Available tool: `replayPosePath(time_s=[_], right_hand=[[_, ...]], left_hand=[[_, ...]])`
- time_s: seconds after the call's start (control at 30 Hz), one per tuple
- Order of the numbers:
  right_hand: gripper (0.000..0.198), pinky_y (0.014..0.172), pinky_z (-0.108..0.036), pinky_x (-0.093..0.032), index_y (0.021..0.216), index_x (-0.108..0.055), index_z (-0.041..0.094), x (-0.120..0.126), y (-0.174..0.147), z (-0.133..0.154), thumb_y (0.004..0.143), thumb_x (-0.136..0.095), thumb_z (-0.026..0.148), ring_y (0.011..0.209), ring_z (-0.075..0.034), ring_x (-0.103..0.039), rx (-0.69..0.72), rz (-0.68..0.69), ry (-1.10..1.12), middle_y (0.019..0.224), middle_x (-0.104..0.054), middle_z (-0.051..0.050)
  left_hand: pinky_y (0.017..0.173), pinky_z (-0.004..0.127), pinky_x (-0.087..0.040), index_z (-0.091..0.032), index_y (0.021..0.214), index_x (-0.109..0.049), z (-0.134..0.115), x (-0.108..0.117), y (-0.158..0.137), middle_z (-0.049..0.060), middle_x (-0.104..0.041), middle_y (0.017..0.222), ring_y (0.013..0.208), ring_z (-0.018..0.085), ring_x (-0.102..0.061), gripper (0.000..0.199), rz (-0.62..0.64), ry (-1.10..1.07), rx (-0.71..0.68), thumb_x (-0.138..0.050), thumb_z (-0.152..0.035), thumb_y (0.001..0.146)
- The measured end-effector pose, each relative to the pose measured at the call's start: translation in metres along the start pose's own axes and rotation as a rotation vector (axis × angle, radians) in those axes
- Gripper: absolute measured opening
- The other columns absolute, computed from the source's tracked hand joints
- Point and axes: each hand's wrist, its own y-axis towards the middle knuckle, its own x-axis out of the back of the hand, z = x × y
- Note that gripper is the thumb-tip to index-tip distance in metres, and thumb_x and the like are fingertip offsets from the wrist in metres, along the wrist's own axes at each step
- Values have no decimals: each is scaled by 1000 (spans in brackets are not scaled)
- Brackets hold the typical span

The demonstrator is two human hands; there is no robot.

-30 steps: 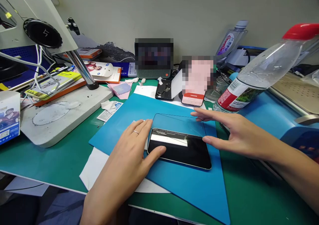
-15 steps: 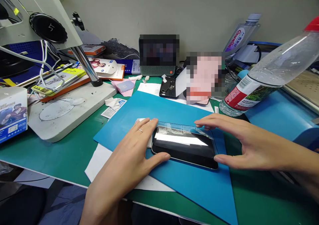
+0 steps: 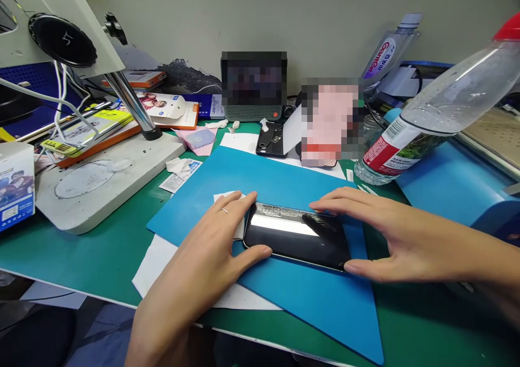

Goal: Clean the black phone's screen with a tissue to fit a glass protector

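A black smartphone (image 3: 300, 245) lies screen up on a blue mat (image 3: 260, 163), its glossy face reflecting a bright white band. A clear glass screen protector (image 3: 280, 211) covers its face; its edges now hardly stand out from the phone's. My left hand (image 3: 215, 248), with a ring on one finger, grips the left end, fingers at the far edge and thumb at the near edge. At the right end, my right hand (image 3: 377, 231) holds the far and near edges the same way. A folded white cloth or paper (image 3: 239, 231) is partly hidden behind my left fingers.
A microscope stand (image 3: 109, 193) with a metal post is at left, near several boxes (image 3: 101, 123). Behind the mat are a grey-green device (image 3: 254, 112) and a black phone case (image 3: 271, 139). A red-capped plastic bottle (image 3: 406, 145) leans at right. White paper (image 3: 252, 299) lies under the mat.
The glass protector, which stood out past the phone's far and right edges, has come down into line with the phone. Both hands moved slightly with it. The view has shifted a little.
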Motion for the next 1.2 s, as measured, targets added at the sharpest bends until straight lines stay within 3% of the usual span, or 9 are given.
replayPosePath(time_s=[0.23, 0.43, 1.2], right_hand=[[76, 104, -46, -60, 153, -55, 30, 0, 0, 5, 85, -78, 55, 129, -33, -68, -26, 29, 10, 147, -65, -11], [77, 106, -45, -57, 152, -57, 24, 1, 2, 10, 85, -77, 54, 130, -33, -66, -62, 52, 57, 146, -64, -14], [76, 107, -43, -55, 153, -57, 23, 1, -1, 13, 85, -79, 49, 130, -32, -64, -39, 58, 63, 146, -63, -14]], left_hand=[[125, 49, -44, -35, 159, -50, 2, 0, 1, 2, -56, 163, 155, 30, -46, 66, -21, 23, -22, -70, -53, 98], [116, 57, -52, -34, 152, -59, 1, 1, 4, 7, -60, 159, 150, 37, -52, 63, 7, 76, -8, -67, -62, 96], [113, 60, -54, -37, 150, -61, 2, 2, 2, 7, -64, 155, 148, 40, -54, 63, -5, 108, -36, -62, -70, 96]])
